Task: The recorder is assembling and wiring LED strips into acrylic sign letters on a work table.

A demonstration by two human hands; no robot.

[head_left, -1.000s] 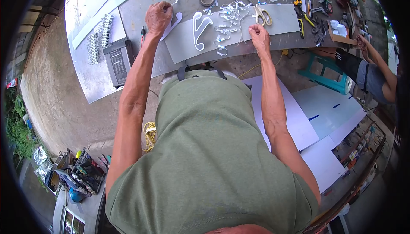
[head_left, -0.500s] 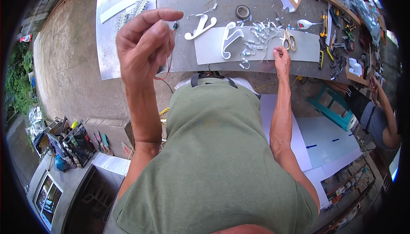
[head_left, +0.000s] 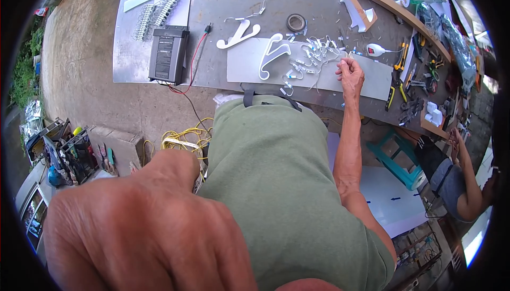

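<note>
My left hand (head_left: 143,227) looms large and close at the lower left, knuckles up and fingers curled; its fingertips and anything in them are hidden. Over a grey flat panel (head_left: 249,60) on the bench, my right hand (head_left: 351,78) has its fingers bent together, and what they pinch is too small to make out. A tangle of small white LED modules on wire (head_left: 313,52) lies just left of it. Two white curled cut-out pieces are nearby, one on the panel (head_left: 271,57) and one beside it (head_left: 239,35).
A black charger box (head_left: 169,54) with red and black leads stands at the bench's left, by metal coils (head_left: 159,12). A tape roll (head_left: 296,23) lies mid-bench. Pliers (head_left: 397,86) and other tools crowd the right. Another person (head_left: 459,185) is beside a teal stool (head_left: 393,155).
My left hand has come down from above the bench edge, close to the view, uncovering the charger box. My right hand has moved slightly; the scissors beside it are now mostly hidden.
</note>
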